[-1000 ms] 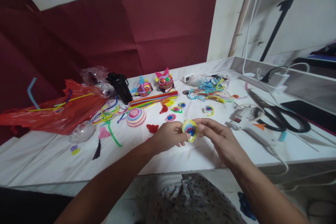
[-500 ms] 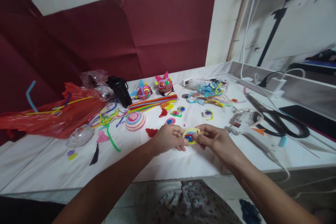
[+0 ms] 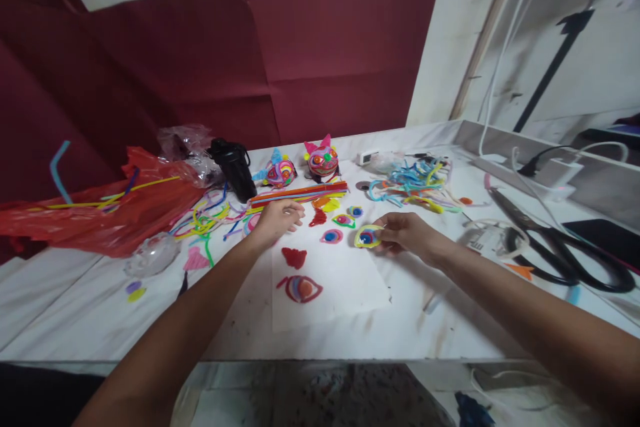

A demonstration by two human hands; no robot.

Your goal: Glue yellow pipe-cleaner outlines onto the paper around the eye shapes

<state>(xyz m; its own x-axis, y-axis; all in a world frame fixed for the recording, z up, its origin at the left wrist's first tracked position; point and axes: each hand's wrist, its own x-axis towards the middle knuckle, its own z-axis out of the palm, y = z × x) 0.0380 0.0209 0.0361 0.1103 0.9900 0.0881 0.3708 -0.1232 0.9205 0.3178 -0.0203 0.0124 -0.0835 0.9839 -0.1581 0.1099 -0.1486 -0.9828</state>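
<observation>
My right hand pinches the right end of a yellow-rimmed eye-shaped piece made of fuzzy strands, with a blue centre. Whether that piece touches the table I cannot tell. My left hand is empty, fingers loosely bent and apart, in front of the bundle of coloured pipe cleaners. It partly covers a pink striped ball. Between the hands lie a pink-rimmed eye piece, a green-rimmed one and a small blue-yellow one. Nearer me, a red fuzzy piece and a red-rimmed eye lie on white paper.
Two colourful animal heads stand at the back beside a black bottle. Red plastic and a clear dome are left. Loose pipe cleaners, large scissors, a glue gun and cables lie right.
My left hand has let go of the yellow-rimmed piece and moved left and away from me. My right hand has moved slightly right and farther out. The paper's red-rimmed eye has come into view.
</observation>
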